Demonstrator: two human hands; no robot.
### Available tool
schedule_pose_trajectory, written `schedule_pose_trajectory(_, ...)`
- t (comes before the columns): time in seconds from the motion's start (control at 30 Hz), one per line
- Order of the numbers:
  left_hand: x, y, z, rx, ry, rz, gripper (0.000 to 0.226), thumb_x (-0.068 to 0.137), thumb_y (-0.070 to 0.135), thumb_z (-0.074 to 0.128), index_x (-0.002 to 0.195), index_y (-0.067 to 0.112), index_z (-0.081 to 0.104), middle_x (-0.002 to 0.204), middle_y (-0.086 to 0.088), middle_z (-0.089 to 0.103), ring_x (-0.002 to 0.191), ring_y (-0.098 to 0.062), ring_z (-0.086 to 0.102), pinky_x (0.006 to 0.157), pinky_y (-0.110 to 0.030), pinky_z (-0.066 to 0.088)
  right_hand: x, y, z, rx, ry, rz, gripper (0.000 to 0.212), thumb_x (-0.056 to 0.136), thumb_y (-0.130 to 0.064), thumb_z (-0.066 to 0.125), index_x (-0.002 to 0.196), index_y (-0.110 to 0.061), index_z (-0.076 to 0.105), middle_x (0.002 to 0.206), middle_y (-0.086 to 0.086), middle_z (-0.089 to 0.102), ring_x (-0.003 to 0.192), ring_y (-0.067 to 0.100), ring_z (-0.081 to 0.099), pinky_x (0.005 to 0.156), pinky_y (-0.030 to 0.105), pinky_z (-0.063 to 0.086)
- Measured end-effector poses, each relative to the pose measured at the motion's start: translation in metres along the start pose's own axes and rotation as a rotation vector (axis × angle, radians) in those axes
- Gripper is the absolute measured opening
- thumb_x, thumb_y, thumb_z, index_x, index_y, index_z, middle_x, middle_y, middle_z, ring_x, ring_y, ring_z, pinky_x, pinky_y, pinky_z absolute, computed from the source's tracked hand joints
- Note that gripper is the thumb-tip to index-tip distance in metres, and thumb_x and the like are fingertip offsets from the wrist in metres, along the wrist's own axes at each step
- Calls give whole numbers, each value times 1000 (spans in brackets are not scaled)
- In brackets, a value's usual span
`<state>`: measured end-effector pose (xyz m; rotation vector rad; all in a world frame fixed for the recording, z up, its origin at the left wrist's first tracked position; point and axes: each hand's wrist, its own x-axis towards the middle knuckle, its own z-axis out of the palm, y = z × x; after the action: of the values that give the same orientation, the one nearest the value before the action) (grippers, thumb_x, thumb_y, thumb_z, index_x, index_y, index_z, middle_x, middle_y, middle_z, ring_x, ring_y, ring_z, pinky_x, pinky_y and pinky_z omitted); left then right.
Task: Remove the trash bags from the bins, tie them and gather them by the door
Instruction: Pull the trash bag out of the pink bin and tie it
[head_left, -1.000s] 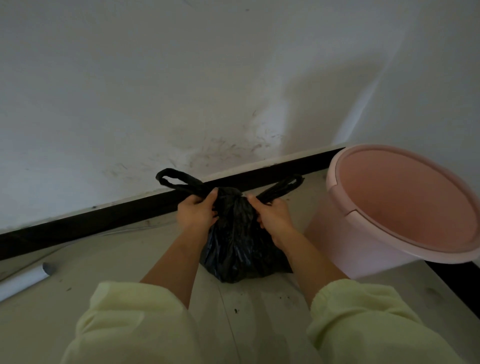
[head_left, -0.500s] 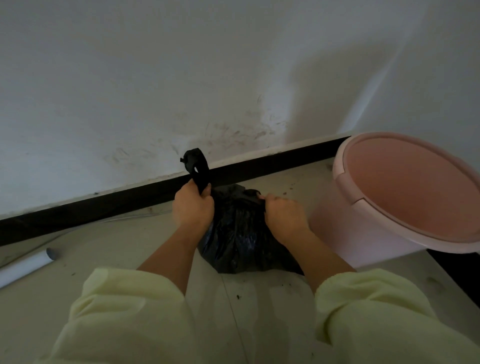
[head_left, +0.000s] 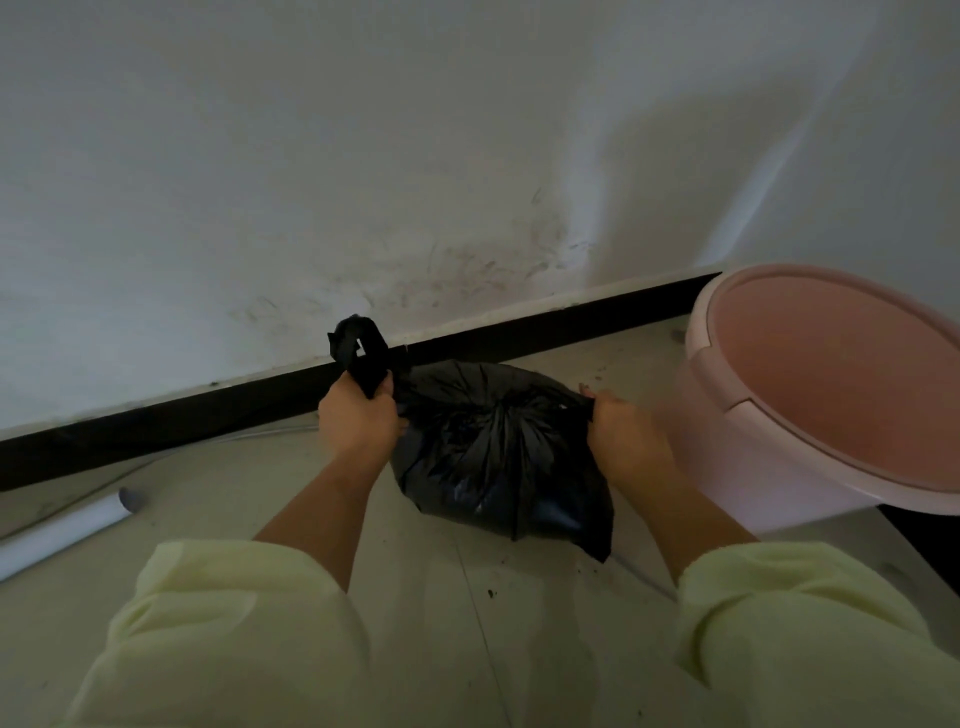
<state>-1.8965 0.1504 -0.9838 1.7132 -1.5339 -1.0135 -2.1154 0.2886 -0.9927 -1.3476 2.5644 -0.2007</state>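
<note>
Bag (head_left: 493, 452) — in left hand (head_left: 358, 422), right hand (head_left: 623, 437)

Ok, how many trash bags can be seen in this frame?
1: a black trash bag on the floor, gripped by the left hand and right hand, beside the pink bin. Others may lie out of view.

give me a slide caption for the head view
The left hand and right hand grip the handles of a black trash bag on the floor, beside a pink bin.
</note>
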Motion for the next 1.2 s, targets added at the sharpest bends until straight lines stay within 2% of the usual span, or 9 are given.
schedule_pose_trajectory(0.13,0,10,2,-134,-119,-64,30,97,29,53,119,10,56,102,-14,67,75,-27,69,65,-37,60,5,-2,2,337,-34,89,24,102,-21,38,113,-7,54,93,14,64,84,32,63,77,44,54)
schedule_pose_trajectory(0.3,-12,41,11,-282,-428,-6,25,97,34,51,116,18,53,93,-2,67,70,-15,67,46,-16,51,13,-33,-20,960,-78,203,37,104,-26,36,95,-1,61,79,11,62,58,18,62,50,24,50)
schedule_pose_trajectory(0.4,-18,49,18,-330,-565,22,23,92,27,62,109,12,60,94,-11,70,68,-16,68,53,-17,54,16,-47,-24,1219,-190,188,30,101,-17,46,88,2,65,83,15,68,55,14,66,53,20,55)
schedule_pose_trajectory(0.57,-17,42,21,-153,-634,108,20,75,1,78,88,9,65,90,-13,67,76,-18,65,72,-23,56,17,-40,-29,1153,-301,99,18,84,-10,67,102,-8,69,87,7,69,72,14,65,63,21,55)
schedule_pose_trajectory(0.73,-23,43,28,-139,-751,152,26,78,-11,69,99,4,69,97,-19,69,84,-21,67,76,-20,57,9,-45,-41,976,-304,140,68,59,-71,74,112,-30,59,100,-3,70,85,15,67,66,27,51)
schedule_pose_trajectory(0.87,-25,37,36,-68,-769,144,35,69,-5,78,92,15,59,86,-6,70,86,-24,67,77,-33,55,13,-55,-38,1019,49,201,28,85,-42,68,100,-19,61,102,2,66,96,19,64,81,32,53)
schedule_pose_trajectory(0.97,-24,25,42,71,-719,233,61,61,23,88,109,27,51,103,3,65,95,-15,64,83,-35,53,11,-68,-43,1136,-32,169,36,88,-38,66,112,-12,60,105,6,67,89,17,66,65,25,55)
schedule_pose_trajectory(1.07,-27,18,48,270,-685,335,39,72,43,78,106,28,66,97,9,68,87,-6,63,73,-23,51,8,-80,-50,1105,-43,88,14,89,-33,66,90,-24,56,94,2,63,93,22,65,79,36,58)
schedule_pose_trajectory(1.2,-30,25,47,375,-554,349,14,77,34,72,79,23,64,77,2,63,73,-17,63,57,-27,46,8,-83,-66,1278,-50,183,22,91,-28,65,100,-11,55,79,6,62,59,14,61,57,27,54)
